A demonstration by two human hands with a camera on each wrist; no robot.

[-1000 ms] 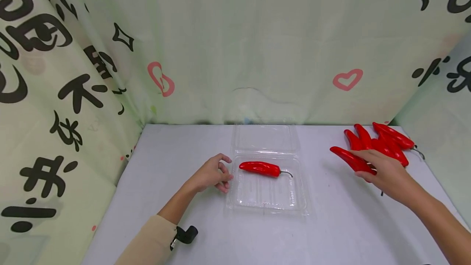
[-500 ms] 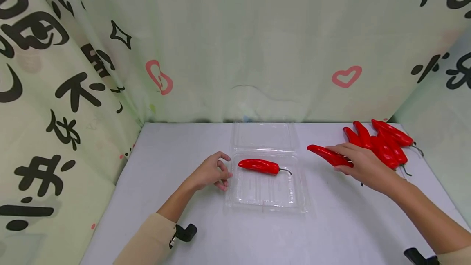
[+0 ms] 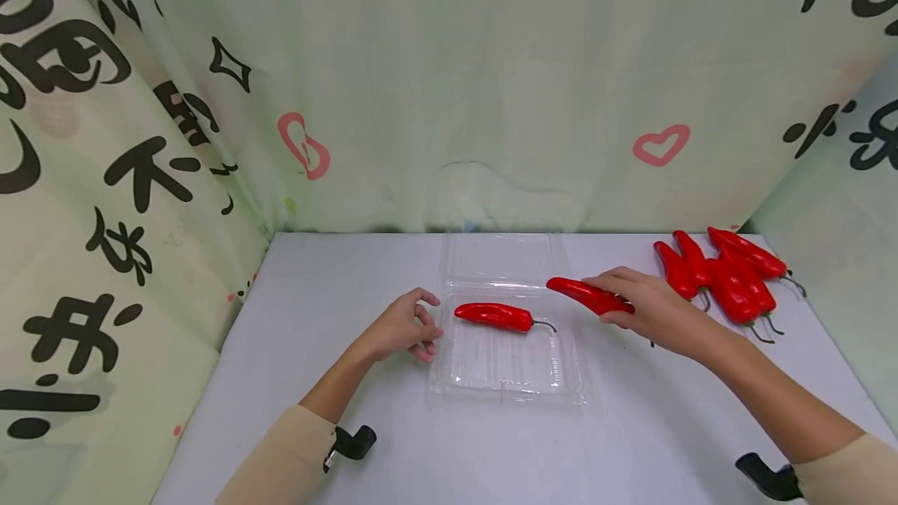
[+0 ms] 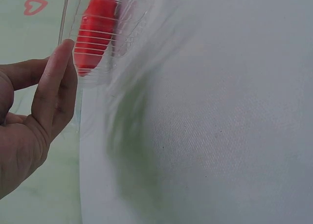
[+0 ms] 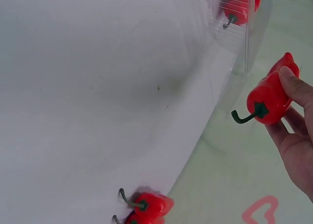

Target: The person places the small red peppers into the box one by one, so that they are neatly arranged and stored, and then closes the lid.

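My right hand (image 3: 648, 310) grips a red chili pepper (image 3: 589, 294) between thumb and fingers, its tip pointing left over the right rim of a clear plastic box (image 3: 505, 376). In the right wrist view this held pepper shows its green stem end toward the camera. Inside the box lies another red pepper (image 3: 494, 316), stem to the right. The box's lid (image 3: 501, 259) is laid back behind it. My left hand (image 3: 405, 328) is at the box's left side, fingers loosely bent with fingertips right at the rim; the left wrist view shows those fingers (image 4: 54, 87) holding nothing.
A pile of several red peppers (image 3: 733, 287) lies at the back right of the white table (image 3: 337, 271). A printed curtain (image 3: 421, 100) hangs behind the table and along both sides.
My right hand has carried the gripped pepper left from the pile to the box's right edge. The left hand has stayed beside the box.
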